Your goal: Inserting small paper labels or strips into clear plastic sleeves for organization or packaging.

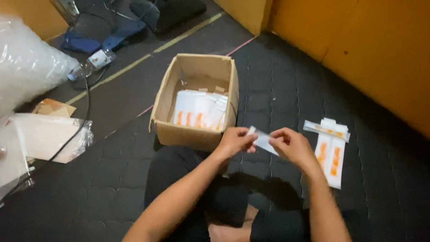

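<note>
A small white packet (pixel 263 140) is held up between both hands, above the crossed legs of the person sitting on the dark quilted mat (pixel 392 192); the left hand (pixel 235 140) pinches its left end with the fingers closed narrow on it, and the right hand (pixel 289 145) grips its right end in the same way, thumb and fingers pressed together on the packet. Just left of the hands and a little farther stands an open cardboard box (pixel 191 134), with more white packets with orange marks (pixel 200 111) standing inside it; to the right of the right hand, a few flat white packets with orange stripes (pixel 331 152) lie on the mat, one of them across the far end of the others. Far to the left there is a big bag of clear plastic (pixel 3 67); near it lie some wrapped bundles (pixel 43 135); an orange wall (pixel 398 56) closes the far right side.
</note>
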